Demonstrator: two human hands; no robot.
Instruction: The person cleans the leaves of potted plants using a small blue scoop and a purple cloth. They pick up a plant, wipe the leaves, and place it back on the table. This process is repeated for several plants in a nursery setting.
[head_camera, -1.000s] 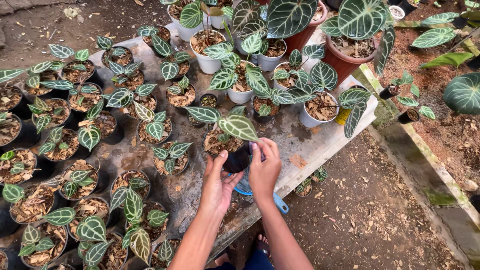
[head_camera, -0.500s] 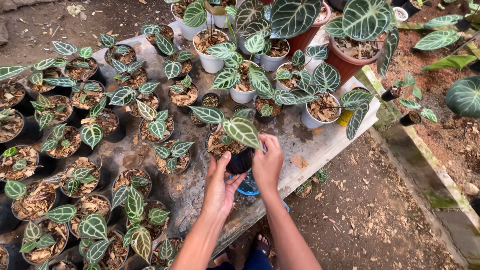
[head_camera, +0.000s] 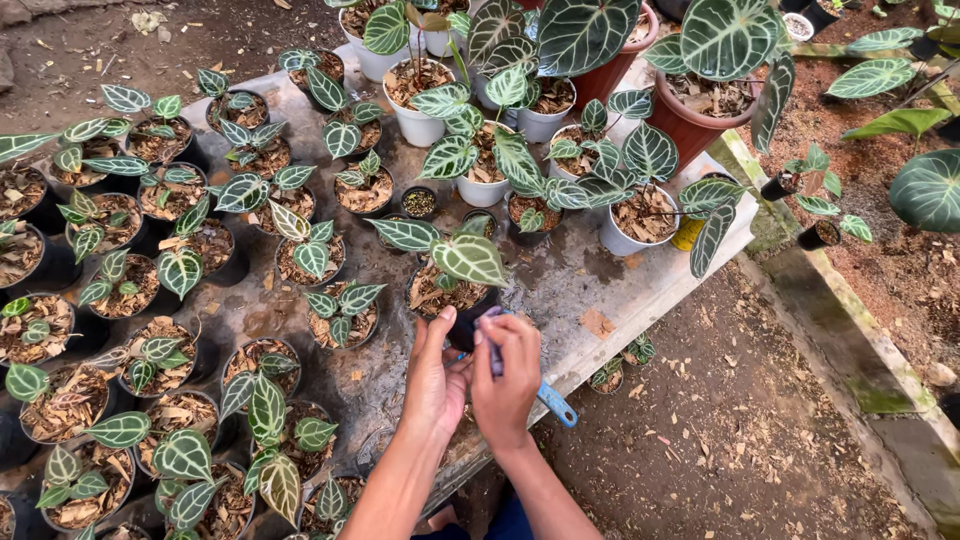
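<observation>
A small black pot (head_camera: 447, 296) with a plant of dark green, white-veined leaves stands near the front of a wet grey bench (head_camera: 560, 280). My left hand (head_camera: 436, 378) grips the pot's near side from the left. My right hand (head_camera: 508, 380) is closed around a blue-handled tool (head_camera: 553, 402) and presses against the pot's front wall. The tool's handle sticks out to the lower right past my wrist; its working end is hidden behind my fingers.
Many black pots of the same veined plants (head_camera: 150, 300) crowd the bench's left half. White pots (head_camera: 420, 100) and a terracotta pot (head_camera: 690, 120) with large leaves stand at the back. Bare soil lies to the right, past a mossy concrete kerb (head_camera: 850, 340).
Both hands have stayed on the pot and shifted slightly. The blue tool handle shows more clearly below my right hand now.
</observation>
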